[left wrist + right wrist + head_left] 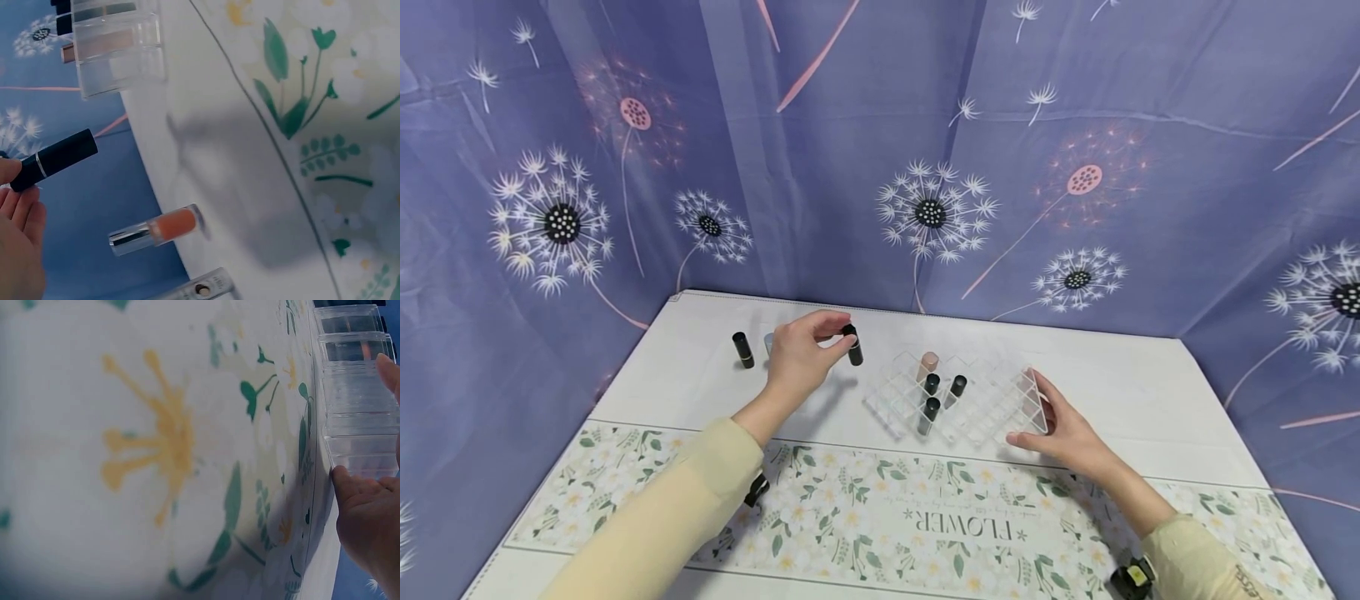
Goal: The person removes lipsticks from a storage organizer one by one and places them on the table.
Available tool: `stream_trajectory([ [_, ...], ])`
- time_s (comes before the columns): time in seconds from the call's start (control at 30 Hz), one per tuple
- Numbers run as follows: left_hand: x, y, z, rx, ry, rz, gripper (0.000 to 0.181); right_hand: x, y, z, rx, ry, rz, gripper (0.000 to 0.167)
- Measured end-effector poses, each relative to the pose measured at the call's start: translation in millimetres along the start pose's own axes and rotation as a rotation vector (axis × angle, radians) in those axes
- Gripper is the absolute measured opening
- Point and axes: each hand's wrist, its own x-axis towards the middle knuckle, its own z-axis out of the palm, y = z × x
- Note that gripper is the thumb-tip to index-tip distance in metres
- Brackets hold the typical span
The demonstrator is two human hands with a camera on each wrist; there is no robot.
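Observation:
My left hand (801, 354) pinches a black tube with a thin silver band (56, 160) between thumb and fingers, held up to the left of the clear organizer (985, 417). My right hand (1071, 433) grips the organizer's right end, thumb at the front corner and fingers behind; the right wrist view shows the hand (372, 512) against its clear wall (359, 419). Inside the organizer's left part stand several tubes: a pinkish-beige one (928, 362) and dark-capped ones (958, 386).
A black tube (743, 350) stands on the white table at the left. In the left wrist view are a clear tube with orange contents (175, 224) and another clear tube (203, 287). A floral strip (955, 508) crosses the table's front; a purple curtain (835, 208) hangs behind.

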Motion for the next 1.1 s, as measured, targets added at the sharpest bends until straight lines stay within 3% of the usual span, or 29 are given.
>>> stream_trajectory([
  [0.37, 0.1, -18.3, 12.0, 0.116, -0.027, -0.115, 0.027, -0.3, -0.1, 0.3, 0.020, -0.007, -0.004, 0.117],
  [0.57, -0.8, -25.7, 17.2, 0.167, -0.036, -0.126, 0.026, -0.5, 1.7, 0.9, 0.028, -0.005, -0.004, 0.117],
  [1.1, -6.1, -38.8, 24.8, 0.195, -0.010, -0.102, 0.024, 0.3, 3.6, 1.1, 0.047, -0.003, -0.001, 0.118],
])
